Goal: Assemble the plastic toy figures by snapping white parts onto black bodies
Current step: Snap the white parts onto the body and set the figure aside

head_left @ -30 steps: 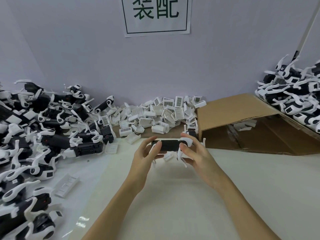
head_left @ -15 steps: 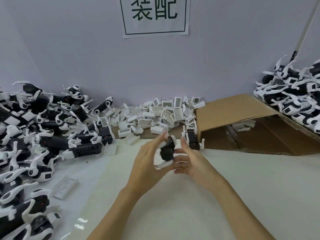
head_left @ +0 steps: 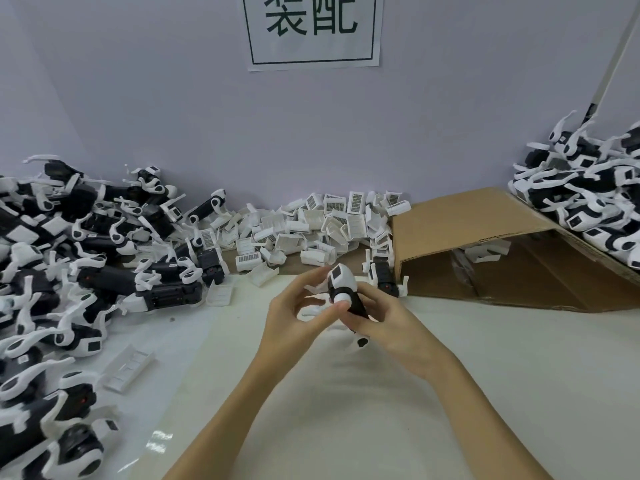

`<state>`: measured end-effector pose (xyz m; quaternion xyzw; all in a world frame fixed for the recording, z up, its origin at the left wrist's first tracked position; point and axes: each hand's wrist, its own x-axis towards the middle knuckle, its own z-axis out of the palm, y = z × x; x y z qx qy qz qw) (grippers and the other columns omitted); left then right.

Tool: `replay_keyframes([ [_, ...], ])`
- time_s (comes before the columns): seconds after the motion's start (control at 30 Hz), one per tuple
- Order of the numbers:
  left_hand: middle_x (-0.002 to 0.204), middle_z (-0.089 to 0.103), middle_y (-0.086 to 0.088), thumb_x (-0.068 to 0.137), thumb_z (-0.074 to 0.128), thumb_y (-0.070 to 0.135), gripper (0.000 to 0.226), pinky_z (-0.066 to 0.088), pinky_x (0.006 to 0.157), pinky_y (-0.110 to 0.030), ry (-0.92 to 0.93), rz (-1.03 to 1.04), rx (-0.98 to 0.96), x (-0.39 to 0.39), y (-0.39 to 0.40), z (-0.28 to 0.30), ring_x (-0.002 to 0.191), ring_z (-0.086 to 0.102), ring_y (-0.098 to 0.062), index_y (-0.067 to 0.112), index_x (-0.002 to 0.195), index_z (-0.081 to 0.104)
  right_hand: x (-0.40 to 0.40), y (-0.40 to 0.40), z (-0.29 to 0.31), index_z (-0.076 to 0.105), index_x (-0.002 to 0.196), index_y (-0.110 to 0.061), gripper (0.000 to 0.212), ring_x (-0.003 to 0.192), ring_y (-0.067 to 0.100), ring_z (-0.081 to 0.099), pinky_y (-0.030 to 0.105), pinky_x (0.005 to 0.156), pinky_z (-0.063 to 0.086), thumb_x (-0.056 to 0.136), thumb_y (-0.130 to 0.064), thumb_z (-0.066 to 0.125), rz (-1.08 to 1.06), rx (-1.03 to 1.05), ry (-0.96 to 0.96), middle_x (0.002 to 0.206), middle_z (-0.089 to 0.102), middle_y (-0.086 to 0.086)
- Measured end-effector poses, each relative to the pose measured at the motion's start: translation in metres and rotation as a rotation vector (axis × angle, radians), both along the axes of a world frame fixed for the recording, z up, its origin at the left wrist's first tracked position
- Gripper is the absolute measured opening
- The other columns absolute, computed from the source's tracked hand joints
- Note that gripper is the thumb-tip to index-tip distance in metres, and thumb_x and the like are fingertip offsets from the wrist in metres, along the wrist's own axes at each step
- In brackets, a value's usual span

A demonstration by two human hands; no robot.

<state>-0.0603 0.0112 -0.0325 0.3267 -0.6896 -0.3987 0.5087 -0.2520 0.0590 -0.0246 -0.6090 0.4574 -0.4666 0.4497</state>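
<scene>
A: What writing can you read?

B: At twelve o'clock a white paper sign (head_left: 313,31) is stuck to the wall, with two large dark characters, 装配, inside a thin frame. The small white parts (head_left: 313,225) heaped just below it, against the wall, carry barcode stickers; the bars show but no digits can be read.

A: Where is the toy figure?

B: The toy figure (head_left: 343,292) is at the middle, held above the table (head_left: 485,375) between both hands, tilted, its white head up and its black body slanting down toward five o'clock. The right hand (head_left: 389,325) has its fingers curled around the black body. The left hand (head_left: 294,315) pinches the white front, thumb under the round white cap, fingers spread behind it.

A: And around them?

B: At nine o'clock lies a big pile of black-and-white figures (head_left: 69,271), with a loose white tray piece (head_left: 128,370) near it at eight. At two o'clock an open cardboard box (head_left: 485,247) lies on its side, and another heap of figures (head_left: 588,199) rests on it. One more black body (head_left: 384,277) stands just beyond the hands, beside the box.
</scene>
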Motion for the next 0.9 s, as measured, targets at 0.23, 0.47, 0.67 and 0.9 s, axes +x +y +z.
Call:
replay_keyframes([
  [0.23,0.115,0.077,0.013,0.070,0.095,0.053,0.053,0.055,0.092,-0.028,0.058,0.079,-0.054,0.002,0.001,0.005,0.113,0.068,-0.013,0.041,0.119,0.078,0.002,-0.001,-0.002,0.053,0.145,-0.041,0.057,0.136,0.008,0.056,0.045,0.109,0.050,0.094,-0.032,0.078,0.066,0.013,0.037,0.138,0.067,-0.008],
  [0.47,0.118,0.073,0.009,0.091,0.082,0.044,0.051,0.053,0.095,-0.030,0.023,0.062,-0.157,0.003,0.004,0.008,0.113,0.065,-0.020,0.044,0.140,0.067,-0.002,-0.006,-0.008,0.073,0.119,-0.030,0.036,0.119,0.009,0.067,0.045,0.106,0.055,0.085,-0.028,0.085,-0.028,-0.020,0.151,0.112,0.076,-0.008],
  [0.67,0.139,0.054,0.000,0.093,0.085,0.040,0.045,0.049,0.108,-0.038,-0.233,0.041,-0.569,-0.008,0.011,-0.006,0.134,0.056,-0.022,0.035,0.136,0.073,0.002,-0.010,-0.016,0.067,0.130,-0.035,0.049,0.118,0.015,0.069,0.029,0.093,0.059,0.090,-0.009,0.076,0.038,-0.057,0.193,0.123,0.074,-0.005],
  [0.9,0.149,0.053,0.028,0.106,0.062,0.046,0.058,0.034,0.116,-0.031,-0.267,0.168,-0.506,0.005,0.000,-0.002,0.142,0.049,-0.008,0.039,0.159,0.041,0.000,-0.015,-0.022,0.059,0.129,-0.046,0.050,0.112,-0.002,0.063,0.027,0.092,0.054,0.086,-0.040,0.082,-0.219,-0.125,0.308,0.121,0.068,-0.020],
])
